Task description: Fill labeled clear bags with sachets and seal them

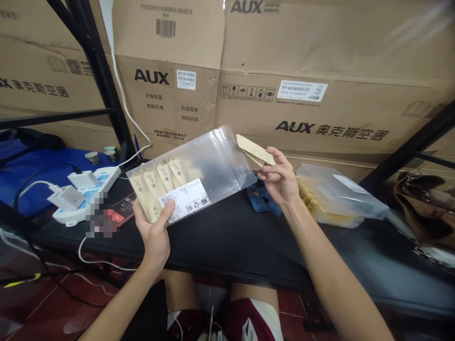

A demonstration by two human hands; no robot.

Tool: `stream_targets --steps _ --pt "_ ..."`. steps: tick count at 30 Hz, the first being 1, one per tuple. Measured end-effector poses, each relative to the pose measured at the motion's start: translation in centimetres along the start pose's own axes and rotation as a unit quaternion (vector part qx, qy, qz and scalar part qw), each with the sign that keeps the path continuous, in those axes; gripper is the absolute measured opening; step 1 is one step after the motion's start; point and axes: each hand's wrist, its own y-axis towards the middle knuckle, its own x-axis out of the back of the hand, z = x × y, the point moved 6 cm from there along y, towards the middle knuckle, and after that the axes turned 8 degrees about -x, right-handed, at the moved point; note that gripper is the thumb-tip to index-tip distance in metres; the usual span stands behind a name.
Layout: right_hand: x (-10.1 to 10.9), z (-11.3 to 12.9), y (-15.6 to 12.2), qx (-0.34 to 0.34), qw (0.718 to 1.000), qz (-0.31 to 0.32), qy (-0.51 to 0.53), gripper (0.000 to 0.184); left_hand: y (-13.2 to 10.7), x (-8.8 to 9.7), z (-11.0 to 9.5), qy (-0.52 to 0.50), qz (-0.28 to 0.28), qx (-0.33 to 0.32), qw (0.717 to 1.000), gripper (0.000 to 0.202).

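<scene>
Just left of centre, the left hand (154,232) is gripping the lower corner of a clear pouch (213,158), thumb pressing on its white label (186,199), fingers closed behind. The pouch is tilting up towards the upper right with its open mouth pointing at the right hand (280,180). A row of tan sachets (156,182) is sitting packed in the pouch's lower end.

Right of centre, the right hand is pinching a single sachet (254,150) between thumb and fingertips, holding it just at the pouch's mouth. Whether it is touching the plastic, I cannot tell. Both hands are hovering above the black tabletop (227,241).

Just behind the right hand, some dark blue packets (261,199) are lying on the tabletop. Further right, a second clear bag (337,196) holding yellowish sachets is lying on its side. Over on the left, a white power strip (104,179) is sitting at the tabletop's edge with two white chargers (67,196) plugged in. Across the top of the frame, big cardboard boxes (320,109) printed AUX are standing stacked behind everything, and at the far right edge a brown bag (423,203) is resting.
</scene>
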Motion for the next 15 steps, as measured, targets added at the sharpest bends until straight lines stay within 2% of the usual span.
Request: stream_targets --steps 3,5,7,12,15 --pt "1.2 0.7 0.2 0.022 0.999 -0.028 0.027 0.052 0.0 -0.2 -0.1 -0.014 0.002 0.009 1.000 0.070" --pt "1.2 1.1 0.1 0.023 0.999 -0.019 0.019 0.053 -0.1 -0.2 -0.1 -0.014 0.003 0.012 1.000 0.069" --pt "0.2 1.2 -0.4 0.014 1.000 0.008 -0.006 0.054 -0.1 -0.2 0.1 -0.001 0.005 0.013 1.000 0.070" --pt "-3.9 0.4 -2.1 -0.047 0.993 0.077 -0.081 0.051 -0.2 -0.2 1.1 0.034 0.037 0.036 0.998 0.076" --pt "-4.8 0.0 -2.6 -0.024 0.987 0.054 -0.149 0.052 -0.4 -0.3 1.6 0.041 0.055 0.068 0.995 0.073"
